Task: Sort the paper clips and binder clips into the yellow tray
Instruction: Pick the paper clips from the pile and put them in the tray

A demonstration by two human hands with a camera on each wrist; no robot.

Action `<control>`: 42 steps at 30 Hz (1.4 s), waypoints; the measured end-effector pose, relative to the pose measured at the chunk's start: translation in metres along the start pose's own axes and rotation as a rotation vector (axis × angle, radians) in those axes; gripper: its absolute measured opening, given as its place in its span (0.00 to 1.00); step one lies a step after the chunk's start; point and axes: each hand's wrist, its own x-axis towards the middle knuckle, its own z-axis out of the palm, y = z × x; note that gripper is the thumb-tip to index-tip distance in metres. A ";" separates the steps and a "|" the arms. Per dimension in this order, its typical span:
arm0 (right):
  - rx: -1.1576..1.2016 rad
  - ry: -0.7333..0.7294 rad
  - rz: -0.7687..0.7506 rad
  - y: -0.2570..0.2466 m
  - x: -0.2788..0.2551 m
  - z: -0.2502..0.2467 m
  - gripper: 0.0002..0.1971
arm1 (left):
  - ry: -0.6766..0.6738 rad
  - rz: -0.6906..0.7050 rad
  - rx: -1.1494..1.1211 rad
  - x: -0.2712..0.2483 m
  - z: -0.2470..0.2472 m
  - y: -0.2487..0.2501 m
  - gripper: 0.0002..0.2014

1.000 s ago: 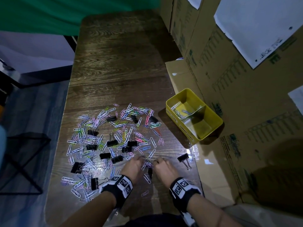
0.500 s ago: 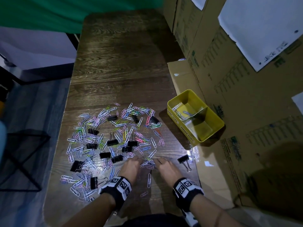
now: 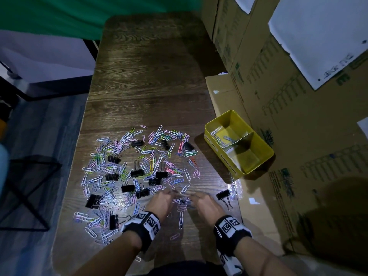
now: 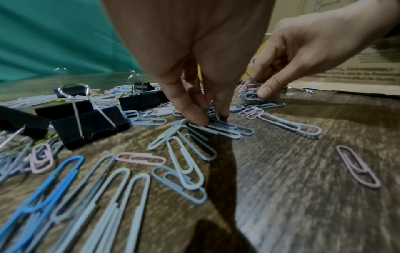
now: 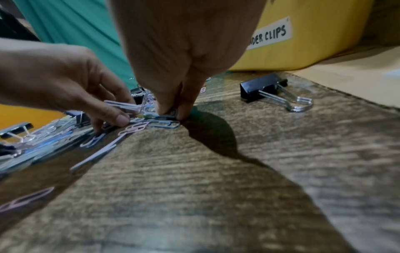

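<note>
From the head camera, a dark wood-grain table (image 3: 147,80) is carrying a wide scatter of pastel wire paper clips (image 3: 139,162) mixed with black metal binder clips (image 3: 137,173) across its near half. A yellow two-compartment plastic tray (image 3: 264,156) is sitting at the table's right edge; its far compartment is holding a few paper clips, and its near one looks bare. One lone black binder clip (image 3: 223,195) is lying near the right edge, just beside the right hand (image 3: 205,204). The left hand (image 3: 161,202) is working close beside it at the near edge of the scatter.

From the left wrist camera, the left hand's fingertips (image 4: 195,118) are curling down and pinching pale blue paper clips against the wood. The right hand's thumb and fingers are closing on a small bunch of clips.

From the right wrist camera, the right hand's fingertips (image 5: 166,109) are pinching a bunch of clips at the table surface. A label (image 5: 270,34) on the tray's side is reading "…DER CLIPS".

To do this well, each hand should probably be gathering paper clips only, tightening the pinch before lifting so that none trail or snag, then carrying them to the far compartment.
</note>
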 end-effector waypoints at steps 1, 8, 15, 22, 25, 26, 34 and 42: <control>0.018 0.001 -0.005 0.001 -0.001 -0.001 0.24 | 0.000 0.002 0.011 0.000 0.000 0.000 0.18; 0.242 0.134 0.000 0.005 -0.009 -0.012 0.16 | -0.002 -0.017 -0.137 -0.003 -0.010 -0.009 0.12; 0.447 0.372 0.012 0.002 -0.013 -0.029 0.12 | -0.043 -0.167 -0.693 -0.017 -0.043 -0.019 0.13; 0.610 0.647 0.088 -0.004 -0.013 -0.073 0.12 | -0.076 -0.210 -1.292 0.013 -0.130 0.020 0.03; 0.589 0.794 0.044 -0.003 -0.011 -0.105 0.10 | -0.055 -0.125 -1.414 0.053 -0.163 0.057 0.07; 0.588 0.825 0.050 -0.002 -0.009 -0.116 0.10 | -0.053 -0.114 -1.473 0.069 -0.170 0.068 0.08; 0.482 0.988 0.227 0.035 0.033 -0.191 0.09 | -0.003 -0.212 -1.601 0.185 -0.163 0.127 0.04; 0.163 0.520 0.532 0.074 0.070 -0.203 0.09 | -0.074 -0.174 -1.118 0.209 -0.131 0.122 0.05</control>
